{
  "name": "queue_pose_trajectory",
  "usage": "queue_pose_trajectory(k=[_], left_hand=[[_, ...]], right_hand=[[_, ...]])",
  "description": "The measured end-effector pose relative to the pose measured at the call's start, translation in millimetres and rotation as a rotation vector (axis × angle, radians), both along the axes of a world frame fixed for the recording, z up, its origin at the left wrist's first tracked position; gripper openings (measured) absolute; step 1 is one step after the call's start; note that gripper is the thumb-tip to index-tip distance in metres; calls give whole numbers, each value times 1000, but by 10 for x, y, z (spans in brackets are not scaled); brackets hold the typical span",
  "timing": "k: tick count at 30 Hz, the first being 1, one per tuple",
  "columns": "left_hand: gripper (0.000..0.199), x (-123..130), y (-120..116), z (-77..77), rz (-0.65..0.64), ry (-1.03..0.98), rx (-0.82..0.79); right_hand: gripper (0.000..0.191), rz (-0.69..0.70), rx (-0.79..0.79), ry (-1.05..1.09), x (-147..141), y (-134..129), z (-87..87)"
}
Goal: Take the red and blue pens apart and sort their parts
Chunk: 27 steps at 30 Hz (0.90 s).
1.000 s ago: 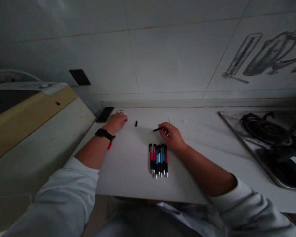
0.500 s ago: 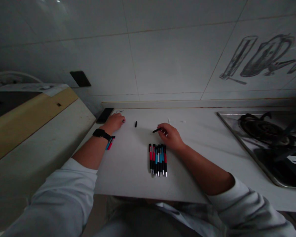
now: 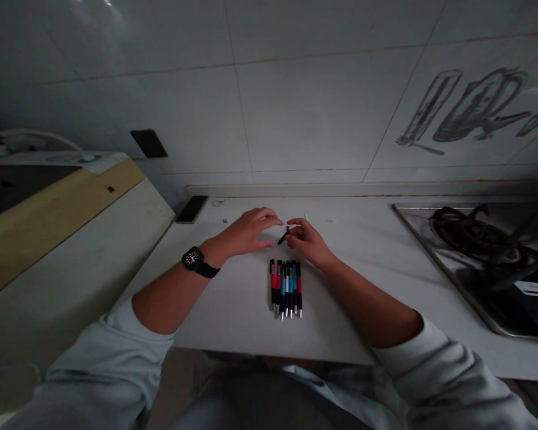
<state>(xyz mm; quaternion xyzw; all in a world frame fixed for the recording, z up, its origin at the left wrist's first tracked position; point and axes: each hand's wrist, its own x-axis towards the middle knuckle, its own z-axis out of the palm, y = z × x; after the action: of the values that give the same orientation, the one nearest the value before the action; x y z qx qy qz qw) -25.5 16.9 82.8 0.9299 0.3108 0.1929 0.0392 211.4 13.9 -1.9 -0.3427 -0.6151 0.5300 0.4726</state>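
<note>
My right hand (image 3: 307,240) pinches a short black pen part (image 3: 284,237) whose dark end points down and left. Just left of it, my left hand (image 3: 253,232) has its thumb and fingers apart, with nothing seen between them. Below both hands several pens (image 3: 287,288) lie side by side on the white counter (image 3: 233,316), with red, blue and white barrels and silver tips toward me. A thin white piece (image 3: 306,216) lies behind my right hand. One small piece (image 3: 225,221) is behind my left forearm.
A phone (image 3: 192,209) lies at the counter's back left, with a thin ring (image 3: 217,203) beside it. A gas stove (image 3: 484,245) is at the right. A cabinet (image 3: 85,257) borders the left side, and a tiled wall (image 3: 305,113) the back.
My left hand has moved right from near the phone to beside my right hand and opened. The black part in my right hand has tilted more downward.
</note>
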Motion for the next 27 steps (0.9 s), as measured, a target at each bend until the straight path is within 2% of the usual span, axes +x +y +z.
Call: queue_pose_trajectory(k=[5, 9, 11, 14, 19, 23, 27], left_hand=[[47, 144, -72, -53, -53, 37, -11], [44, 102, -23, -81, -35, 30, -64], [44, 8, 69, -93, 21, 31, -69], [44, -231, 306, -140, 171, 61, -44], [46, -594, 694, -342, 320, 215, -76], [47, -656, 821, -488, 340, 290, -87], [47, -644, 872, -532, 366, 321, -117]], right_hand=[[60, 62, 0, -34, 1, -41, 16], [57, 51, 44, -111, -1, -41, -3], [53, -27, 106, -186, 2, -37, -14], [47, -119, 181, -278, 11, -43, -19], [42, -132, 224, -332, 19, -74, 1], [40, -128, 249, -353, 20, -86, 8], [38, -130, 249, -383, 25, -88, 15]])
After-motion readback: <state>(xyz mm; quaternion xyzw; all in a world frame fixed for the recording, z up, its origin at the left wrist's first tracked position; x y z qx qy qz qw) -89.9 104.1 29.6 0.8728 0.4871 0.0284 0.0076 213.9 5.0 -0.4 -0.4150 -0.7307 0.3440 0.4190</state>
